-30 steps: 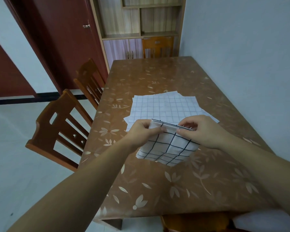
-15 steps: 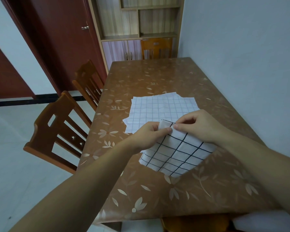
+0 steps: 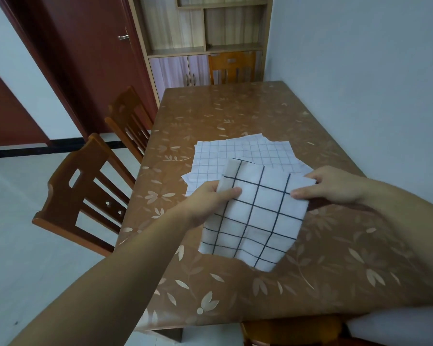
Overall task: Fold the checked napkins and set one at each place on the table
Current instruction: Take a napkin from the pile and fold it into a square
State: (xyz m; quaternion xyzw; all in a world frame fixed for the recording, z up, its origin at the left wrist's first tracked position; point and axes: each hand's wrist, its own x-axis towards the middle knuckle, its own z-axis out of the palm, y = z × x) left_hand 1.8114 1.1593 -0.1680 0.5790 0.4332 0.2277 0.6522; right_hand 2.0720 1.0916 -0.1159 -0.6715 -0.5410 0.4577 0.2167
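Napkin (image 3: 254, 216), white with dark checks, held up above the near part of the table (image 3: 235, 113) by both hands, lower edge hanging loose toward the tabletop; can't tell if it touches the surface. Left hand (image 3: 210, 203) pinches the napkin's upper left edge, thumb on the front face, fingers behind the cloth. Right hand (image 3: 335, 186) pinches the upper right corner, thumb on top, other fingers curled underneath. Top left edge of the cloth looks turned over in a narrow strip. Pile of napkins (image 3: 240, 156) with a finer check lies flat on the table just behind the held one, edges fanned out, partly hidden by it. Table has a brown leaf-pattern cover. Two wooden chairs (image 3: 85, 193) stand at the left side, another chair (image 3: 231, 68) at the far end, in front of a cabinet (image 3: 198, 33). Dark red door (image 3: 85, 58) at left rear.
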